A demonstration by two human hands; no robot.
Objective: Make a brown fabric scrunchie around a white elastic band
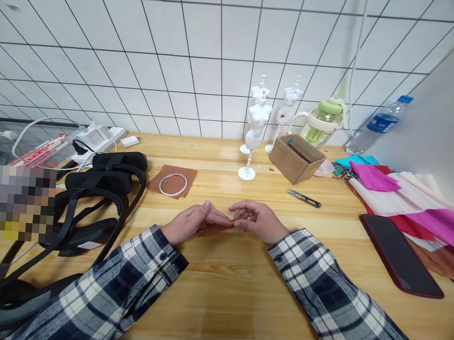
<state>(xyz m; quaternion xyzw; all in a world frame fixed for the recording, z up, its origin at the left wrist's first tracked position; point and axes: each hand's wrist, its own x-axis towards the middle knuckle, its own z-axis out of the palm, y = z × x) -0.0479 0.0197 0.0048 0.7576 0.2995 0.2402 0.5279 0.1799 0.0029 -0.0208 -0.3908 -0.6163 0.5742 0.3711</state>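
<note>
Head cam, fwd-down over table (217,290), close, facing tiled wall (181,46).

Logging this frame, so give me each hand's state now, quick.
Left hand: fingers pinched shut on the small brown piece of fabric.
Right hand: fingers pinched shut on the same piece's other end.

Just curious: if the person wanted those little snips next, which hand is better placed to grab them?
Right, probably: the snips lie on the table just beyond the right hand, while the left hand sits farther away.
</note>
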